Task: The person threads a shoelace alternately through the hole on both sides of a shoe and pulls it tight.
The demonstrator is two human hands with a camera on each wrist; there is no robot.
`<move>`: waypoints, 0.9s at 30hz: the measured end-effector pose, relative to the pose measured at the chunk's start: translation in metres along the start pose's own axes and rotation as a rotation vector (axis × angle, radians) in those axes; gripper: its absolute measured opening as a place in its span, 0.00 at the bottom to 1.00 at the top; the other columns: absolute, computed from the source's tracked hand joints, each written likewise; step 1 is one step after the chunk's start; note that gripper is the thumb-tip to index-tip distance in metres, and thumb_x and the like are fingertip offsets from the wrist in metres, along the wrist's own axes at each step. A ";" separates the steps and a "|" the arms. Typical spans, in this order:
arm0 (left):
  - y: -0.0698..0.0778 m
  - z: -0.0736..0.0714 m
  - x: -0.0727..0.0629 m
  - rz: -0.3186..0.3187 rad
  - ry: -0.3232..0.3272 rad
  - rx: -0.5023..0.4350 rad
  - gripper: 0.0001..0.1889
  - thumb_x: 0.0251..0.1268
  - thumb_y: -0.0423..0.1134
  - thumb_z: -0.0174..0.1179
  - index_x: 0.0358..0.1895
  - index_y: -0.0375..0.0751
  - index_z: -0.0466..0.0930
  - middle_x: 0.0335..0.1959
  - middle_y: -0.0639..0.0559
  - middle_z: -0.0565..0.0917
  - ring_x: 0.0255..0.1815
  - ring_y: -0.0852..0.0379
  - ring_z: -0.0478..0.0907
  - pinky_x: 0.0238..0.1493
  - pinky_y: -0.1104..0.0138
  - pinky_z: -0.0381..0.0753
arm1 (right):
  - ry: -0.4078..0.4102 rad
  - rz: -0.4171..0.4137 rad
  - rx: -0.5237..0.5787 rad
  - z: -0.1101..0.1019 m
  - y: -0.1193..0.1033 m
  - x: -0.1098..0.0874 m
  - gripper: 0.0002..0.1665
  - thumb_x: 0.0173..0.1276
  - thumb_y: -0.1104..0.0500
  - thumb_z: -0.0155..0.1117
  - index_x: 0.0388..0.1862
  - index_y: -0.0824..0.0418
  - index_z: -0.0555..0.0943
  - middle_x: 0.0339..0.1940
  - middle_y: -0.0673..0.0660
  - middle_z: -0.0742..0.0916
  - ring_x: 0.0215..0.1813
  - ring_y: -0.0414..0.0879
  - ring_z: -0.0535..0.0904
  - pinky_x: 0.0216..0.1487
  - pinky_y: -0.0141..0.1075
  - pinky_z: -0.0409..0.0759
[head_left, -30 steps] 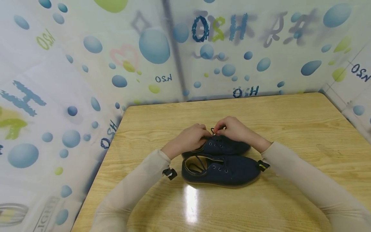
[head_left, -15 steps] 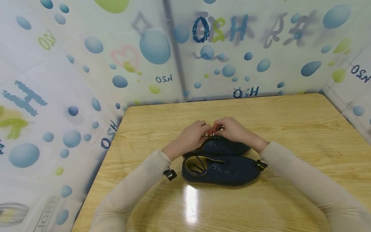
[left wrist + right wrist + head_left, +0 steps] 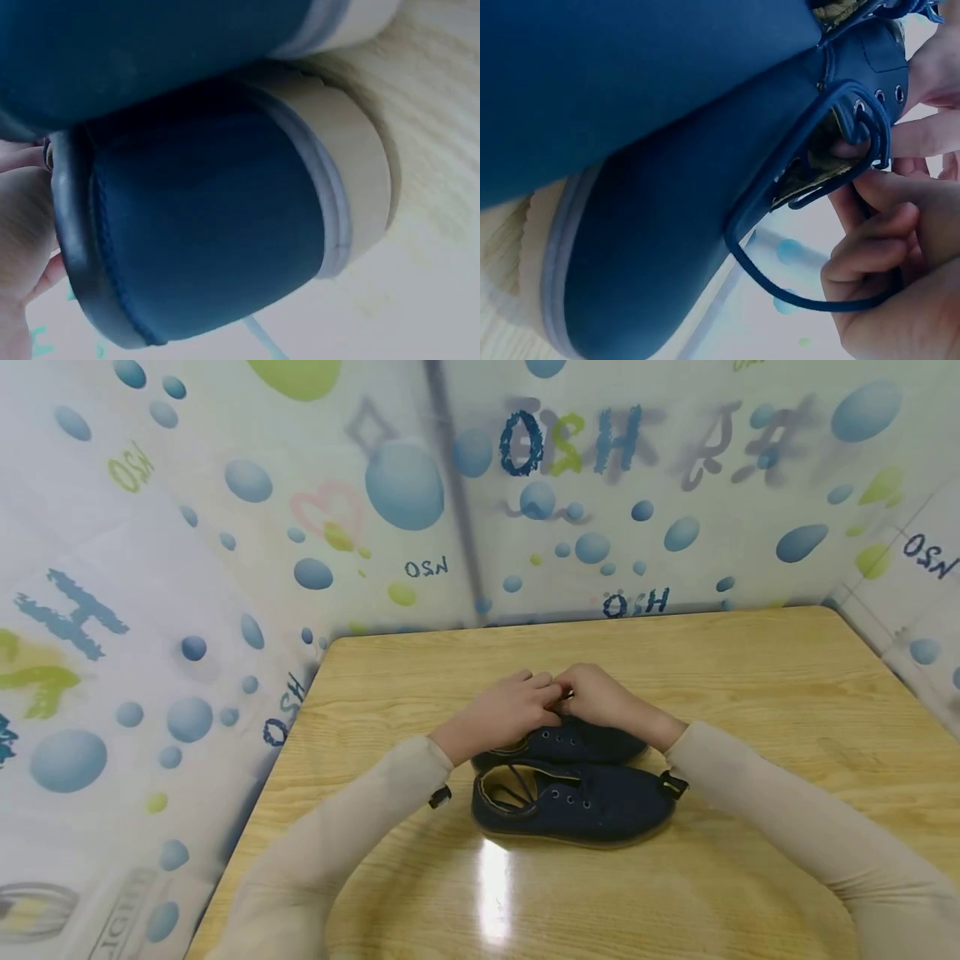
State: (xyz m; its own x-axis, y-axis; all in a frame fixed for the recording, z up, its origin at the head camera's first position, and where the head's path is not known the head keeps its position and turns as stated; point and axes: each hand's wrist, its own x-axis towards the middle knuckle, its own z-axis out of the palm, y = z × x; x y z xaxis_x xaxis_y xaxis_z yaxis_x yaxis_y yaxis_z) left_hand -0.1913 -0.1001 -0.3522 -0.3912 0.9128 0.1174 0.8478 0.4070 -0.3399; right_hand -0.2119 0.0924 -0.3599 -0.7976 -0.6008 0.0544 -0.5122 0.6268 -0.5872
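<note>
Two navy lace-up shoes lie side by side in the head view, the near shoe (image 3: pixel 637 802) partly in front of the far shoe (image 3: pixel 607 743). My left hand (image 3: pixel 513 710) reaches over the far shoe's opening. In the right wrist view, one left-hand finger (image 3: pixel 915 139) is tucked under the eyelet flap, the others beside it. My right hand (image 3: pixel 603 697) meets it there, its curled fingers gripping a dark blue shoelace (image 3: pixel 802 302) that loops over the shoe. In the left wrist view, the far shoe's heel (image 3: pixel 210 217) hides most of the left hand.
A wooden table (image 3: pixel 420 677) bears both shoes. Behind and to the left stand patterned walls (image 3: pixel 315 468) with blue drops and lettering. The near shoe's unused lace (image 3: pixel 517 785) lies inside its opening. Each sleeve carries a small black wrist camera (image 3: pixel 673 785).
My left hand has moved right until its fingers meet those of my right hand over the eyelets. The lace that showed between them is now mostly hidden. The shoes stay in place.
</note>
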 end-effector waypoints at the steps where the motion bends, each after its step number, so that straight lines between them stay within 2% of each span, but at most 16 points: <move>1: 0.000 0.000 0.002 0.017 0.003 0.026 0.12 0.74 0.46 0.52 0.44 0.58 0.88 0.41 0.57 0.79 0.38 0.56 0.65 0.40 0.65 0.61 | 0.002 -0.003 0.001 0.000 0.000 0.000 0.05 0.66 0.66 0.64 0.32 0.60 0.86 0.31 0.56 0.88 0.27 0.43 0.75 0.33 0.34 0.69; 5: 0.001 0.003 0.007 0.085 0.004 0.132 0.12 0.75 0.42 0.53 0.37 0.58 0.87 0.43 0.57 0.80 0.40 0.56 0.66 0.42 0.65 0.64 | 0.005 -0.001 0.039 -0.001 0.004 -0.003 0.05 0.68 0.65 0.64 0.39 0.62 0.87 0.34 0.58 0.89 0.30 0.43 0.78 0.35 0.34 0.71; 10: -0.001 0.010 0.009 0.115 -0.007 0.184 0.13 0.75 0.40 0.52 0.37 0.60 0.86 0.44 0.56 0.79 0.41 0.56 0.66 0.43 0.64 0.64 | -0.011 0.022 0.090 -0.002 0.006 -0.006 0.11 0.68 0.65 0.64 0.48 0.64 0.85 0.43 0.61 0.90 0.40 0.49 0.85 0.40 0.37 0.78; 13: -0.003 0.013 0.009 0.104 0.000 0.154 0.11 0.74 0.41 0.53 0.38 0.59 0.87 0.45 0.57 0.79 0.41 0.57 0.66 0.41 0.65 0.64 | -0.020 0.031 0.098 -0.003 0.007 -0.007 0.12 0.68 0.66 0.63 0.50 0.64 0.85 0.44 0.61 0.90 0.42 0.49 0.85 0.41 0.36 0.78; 15: -0.004 0.016 0.007 0.062 0.025 0.062 0.10 0.73 0.42 0.56 0.39 0.58 0.88 0.44 0.57 0.80 0.40 0.57 0.67 0.41 0.66 0.67 | -0.033 0.053 0.127 -0.003 0.008 -0.009 0.12 0.71 0.64 0.61 0.51 0.64 0.85 0.45 0.62 0.90 0.34 0.50 0.84 0.36 0.36 0.79; 16: -0.005 0.018 0.006 0.026 0.046 -0.014 0.09 0.71 0.43 0.58 0.39 0.58 0.89 0.44 0.57 0.80 0.40 0.57 0.68 0.41 0.66 0.69 | -0.039 0.070 0.145 -0.003 0.010 -0.010 0.13 0.73 0.63 0.59 0.52 0.63 0.84 0.46 0.62 0.89 0.31 0.50 0.84 0.34 0.36 0.79; 18: -0.008 0.019 0.001 -0.087 0.101 -0.265 0.07 0.68 0.42 0.62 0.39 0.55 0.90 0.43 0.56 0.82 0.41 0.57 0.70 0.44 0.66 0.72 | -0.043 0.110 0.191 -0.004 0.013 -0.014 0.15 0.76 0.61 0.55 0.55 0.64 0.82 0.48 0.63 0.89 0.29 0.48 0.83 0.32 0.36 0.81; 20: -0.011 0.017 -0.006 -0.238 0.166 -0.601 0.06 0.67 0.40 0.63 0.39 0.51 0.90 0.42 0.55 0.84 0.43 0.58 0.75 0.49 0.66 0.76 | -0.038 0.170 0.247 -0.005 0.017 -0.021 0.18 0.79 0.59 0.50 0.59 0.66 0.78 0.51 0.65 0.87 0.30 0.49 0.83 0.34 0.38 0.83; 22: -0.013 0.011 -0.014 -0.384 0.247 -0.978 0.06 0.67 0.38 0.62 0.40 0.45 0.89 0.40 0.55 0.87 0.44 0.60 0.80 0.53 0.67 0.80 | -0.026 0.218 0.290 -0.008 0.022 -0.028 0.20 0.81 0.60 0.45 0.63 0.69 0.75 0.53 0.68 0.86 0.41 0.50 0.85 0.42 0.42 0.85; 24: -0.014 0.001 -0.024 -0.514 0.327 -1.309 0.08 0.71 0.37 0.58 0.42 0.39 0.86 0.34 0.56 0.86 0.38 0.61 0.82 0.52 0.65 0.83 | -0.020 0.244 0.318 -0.011 0.027 -0.034 0.20 0.81 0.62 0.43 0.63 0.71 0.73 0.54 0.69 0.84 0.48 0.54 0.84 0.49 0.46 0.84; 25: -0.014 -0.005 -0.030 -0.568 0.354 -1.426 0.10 0.74 0.37 0.56 0.44 0.35 0.84 0.29 0.56 0.85 0.33 0.61 0.82 0.49 0.65 0.84 | -0.024 0.248 0.319 -0.012 0.030 -0.037 0.20 0.80 0.64 0.42 0.63 0.72 0.72 0.54 0.70 0.84 0.51 0.56 0.83 0.51 0.48 0.83; 26: -0.014 -0.011 -0.035 -0.613 0.362 -1.503 0.12 0.75 0.38 0.53 0.45 0.34 0.83 0.25 0.56 0.82 0.28 0.61 0.79 0.44 0.64 0.86 | -0.032 0.241 0.313 -0.012 0.032 -0.039 0.19 0.80 0.65 0.43 0.62 0.73 0.73 0.54 0.70 0.83 0.53 0.58 0.82 0.53 0.49 0.82; 27: -0.015 -0.017 -0.040 -0.636 0.361 -1.527 0.13 0.77 0.39 0.52 0.46 0.33 0.82 0.20 0.56 0.78 0.22 0.60 0.76 0.37 0.65 0.85 | -0.041 0.220 0.292 -0.012 0.034 -0.042 0.18 0.79 0.66 0.44 0.61 0.73 0.73 0.54 0.70 0.83 0.54 0.60 0.81 0.54 0.50 0.81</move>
State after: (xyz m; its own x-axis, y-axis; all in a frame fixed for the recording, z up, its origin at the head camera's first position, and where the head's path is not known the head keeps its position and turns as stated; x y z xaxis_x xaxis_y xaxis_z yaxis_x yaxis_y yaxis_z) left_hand -0.1824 -0.1421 -0.3362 -0.8688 0.4764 0.1352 0.2308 0.1480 0.9617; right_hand -0.2003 0.1453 -0.3724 -0.8624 -0.4899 -0.1278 -0.2120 0.5786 -0.7876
